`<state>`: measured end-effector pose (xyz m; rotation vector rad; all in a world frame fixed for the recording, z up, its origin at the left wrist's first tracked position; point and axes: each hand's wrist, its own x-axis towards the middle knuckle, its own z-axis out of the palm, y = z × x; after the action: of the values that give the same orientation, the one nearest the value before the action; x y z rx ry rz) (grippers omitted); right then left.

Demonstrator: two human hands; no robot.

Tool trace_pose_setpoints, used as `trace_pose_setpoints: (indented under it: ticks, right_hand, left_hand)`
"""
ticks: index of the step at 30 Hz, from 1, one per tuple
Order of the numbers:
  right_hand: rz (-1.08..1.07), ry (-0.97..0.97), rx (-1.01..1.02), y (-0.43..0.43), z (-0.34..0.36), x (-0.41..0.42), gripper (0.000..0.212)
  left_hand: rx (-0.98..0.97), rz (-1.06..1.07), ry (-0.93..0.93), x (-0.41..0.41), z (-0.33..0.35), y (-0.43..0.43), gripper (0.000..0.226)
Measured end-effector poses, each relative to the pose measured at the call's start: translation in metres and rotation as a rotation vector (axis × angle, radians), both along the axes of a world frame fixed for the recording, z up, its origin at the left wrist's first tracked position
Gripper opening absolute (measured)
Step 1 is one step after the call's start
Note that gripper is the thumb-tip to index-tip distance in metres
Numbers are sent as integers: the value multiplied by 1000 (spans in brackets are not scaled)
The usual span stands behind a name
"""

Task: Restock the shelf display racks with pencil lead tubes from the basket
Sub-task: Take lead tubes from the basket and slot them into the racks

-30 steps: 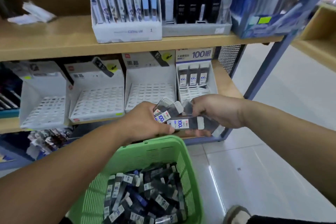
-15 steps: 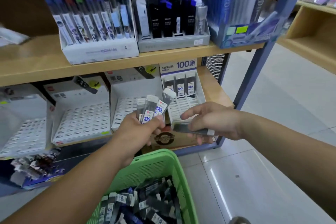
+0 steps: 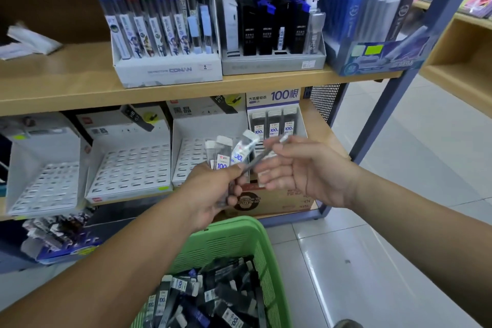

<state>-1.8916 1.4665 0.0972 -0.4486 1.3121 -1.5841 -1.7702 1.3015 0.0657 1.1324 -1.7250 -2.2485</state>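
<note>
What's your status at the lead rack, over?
Left hand grips a bundle of tubes. Right hand pinches single tube, angled toward the 100 rack. Rack holds three tubes at back. Bundle overlaps rack's front slots in view.

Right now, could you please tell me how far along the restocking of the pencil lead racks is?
Barely started. Done: three tubes stand in the back row of the rightmost rack. In hand: the left hand grips a bunch of tubes, and the right hand pinches a single tube. Left: three white racks beside it show bare slots, and the green basket holds many tubes.
</note>
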Motion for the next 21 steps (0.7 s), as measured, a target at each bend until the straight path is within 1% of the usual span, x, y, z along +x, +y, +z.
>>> trace_pose_setpoints:
  ticks: [2,3,4,8,10,12,13,15,16,19,21]
  right_hand:
    - [-106,152,-28,-1,-4,-2,25]
    - [-157,231,-20,-2,-7,-4,16]
    - [-197,266,-18,-3,-9,-5,10]
    - [-303,236,-4,-9,-14,-12,16]
    - [-369,307,74,-12,-18,-19,21]
    - [-452,416,154,-15,-19,-28,22]
    - [-494,464,166,-18,-17,-35,22]
    - [-535,529,149,-25,-14,-52,23]
    - [-522,560,143,-31,-13,-60,21]
    - [-419,619,165,-52,-18,-75,17]
    - [-389,643,170,-62,-25,-78,16]
  left_hand:
    - [49,-2,-6,-2,5,-3,12]
    - [43,-24,-13,-2,6,-4,13]
    - [24,-44,-22,-2,7,-3,16]
    - [-81,-32,-55,-3,2,1,28]
    - [-106,6,-52,-5,-2,1,34]
    - [-97,58,-40,-6,-7,1,44]
    - [-88,77,-31,-8,-10,0,42]
    - [-98,99,-27,-11,-14,-1,22]
    - [-113,99,-29,-13,-16,-1,16]
    - [-129,124,-26,-18,-24,-3,14]
    - [-120,147,-29,-19,-30,-6,14]
